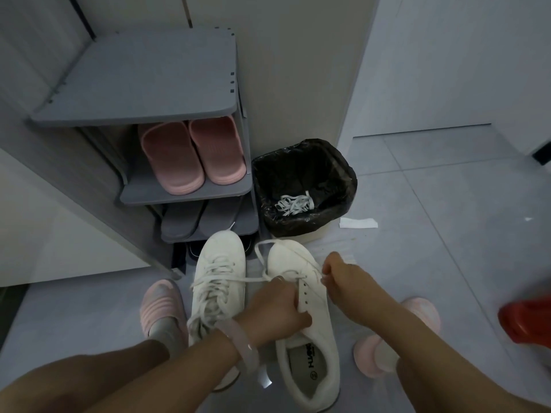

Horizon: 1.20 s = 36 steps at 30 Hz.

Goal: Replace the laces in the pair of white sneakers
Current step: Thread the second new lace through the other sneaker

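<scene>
sneakers 2 [219, 263] [301, 293] | pink slippers on rack 2 [171, 158] [219, 150] | bins 1 [343, 180]

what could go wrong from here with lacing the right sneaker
The new lace loops loosely past the toe of the right sneaker and crosses toward the left sneaker, so it may tangle with that shoe's laces. The right hand pinches only a short bit of lace, which could slip. The left hand covers part of the eyelet row, so an eyelet might get skipped.
</scene>
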### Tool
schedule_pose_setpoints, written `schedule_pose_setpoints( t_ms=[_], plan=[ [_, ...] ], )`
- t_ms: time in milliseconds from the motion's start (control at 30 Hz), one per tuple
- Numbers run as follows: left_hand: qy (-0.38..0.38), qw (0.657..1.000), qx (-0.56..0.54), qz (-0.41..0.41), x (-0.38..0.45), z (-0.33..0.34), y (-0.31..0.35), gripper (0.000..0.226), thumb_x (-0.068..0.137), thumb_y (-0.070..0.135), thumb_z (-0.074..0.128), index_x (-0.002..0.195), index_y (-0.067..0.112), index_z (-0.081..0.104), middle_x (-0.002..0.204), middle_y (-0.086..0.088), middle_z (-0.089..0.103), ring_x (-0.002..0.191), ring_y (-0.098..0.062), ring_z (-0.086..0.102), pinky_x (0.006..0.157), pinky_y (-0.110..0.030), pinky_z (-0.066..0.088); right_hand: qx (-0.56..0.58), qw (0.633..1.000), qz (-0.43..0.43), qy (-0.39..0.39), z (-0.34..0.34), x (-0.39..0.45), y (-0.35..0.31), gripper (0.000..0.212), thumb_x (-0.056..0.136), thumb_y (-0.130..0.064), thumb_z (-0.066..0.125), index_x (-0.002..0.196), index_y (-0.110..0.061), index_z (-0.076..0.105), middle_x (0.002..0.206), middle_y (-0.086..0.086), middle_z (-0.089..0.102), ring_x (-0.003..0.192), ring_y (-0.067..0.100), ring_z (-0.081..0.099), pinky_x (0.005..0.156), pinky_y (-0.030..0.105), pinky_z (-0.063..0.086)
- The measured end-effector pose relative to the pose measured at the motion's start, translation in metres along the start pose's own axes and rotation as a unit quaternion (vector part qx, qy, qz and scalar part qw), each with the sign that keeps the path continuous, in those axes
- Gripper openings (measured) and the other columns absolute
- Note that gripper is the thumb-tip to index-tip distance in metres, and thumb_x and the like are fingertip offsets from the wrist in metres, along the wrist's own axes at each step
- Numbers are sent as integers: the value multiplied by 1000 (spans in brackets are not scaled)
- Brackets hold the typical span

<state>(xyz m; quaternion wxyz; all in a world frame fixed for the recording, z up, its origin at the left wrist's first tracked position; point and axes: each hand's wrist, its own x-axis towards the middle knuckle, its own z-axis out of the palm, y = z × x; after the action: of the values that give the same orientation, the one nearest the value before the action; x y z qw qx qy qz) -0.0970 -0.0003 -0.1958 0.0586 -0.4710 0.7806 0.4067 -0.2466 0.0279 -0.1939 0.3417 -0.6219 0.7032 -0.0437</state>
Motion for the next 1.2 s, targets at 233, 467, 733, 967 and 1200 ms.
schedule_pose_setpoints(
  t_ms=[233,467,733,967,1200],
  plan=[
    [-33,999,15,12,3,-7,1,41,78,18,63,48,17,35,47,8,36,38,-3,36,37,-12,24,-4,1000,-6,-18,17,-1,0,8,96,-13,41,89,-14,43,96,15,62,76,19,51,67,27,40],
    [-35,999,-31,26,12,-2,3,19,78,13,62,64,5,52,59,3,43,49,-4,45,46,-9,35,13,999,15,-34,25,6,7,14,96,-8,38,108,-11,44,95,14,63,75,22,56,73,32,49],
    [50,994,-95,-6,22,1,-11,27,90,5,44,98,5,70,91,-10,66,74,-11,55,63,-12,45,-81,996,-1,27,28,6,8,8,94,-10,40,96,-11,47,83,9,60,77,24,59,66,31,48],
    [141,983,-112,27,23,13,-16,22,88,14,55,101,20,72,90,1,62,75,-2,47,63,-9,33,-204,969,-71,118,28,9,-8,21,80,-10,64,98,-12,52,60,1,47,52,17,35,54,27,31],
    [120,986,-115,3,28,21,-21,23,88,20,54,100,28,72,94,-2,57,91,-16,54,80,-27,42,35,991,37,125,35,13,8,12,91,-21,55,82,-12,58,78,2,63,74,16,57,66,26,43]
  ],
)
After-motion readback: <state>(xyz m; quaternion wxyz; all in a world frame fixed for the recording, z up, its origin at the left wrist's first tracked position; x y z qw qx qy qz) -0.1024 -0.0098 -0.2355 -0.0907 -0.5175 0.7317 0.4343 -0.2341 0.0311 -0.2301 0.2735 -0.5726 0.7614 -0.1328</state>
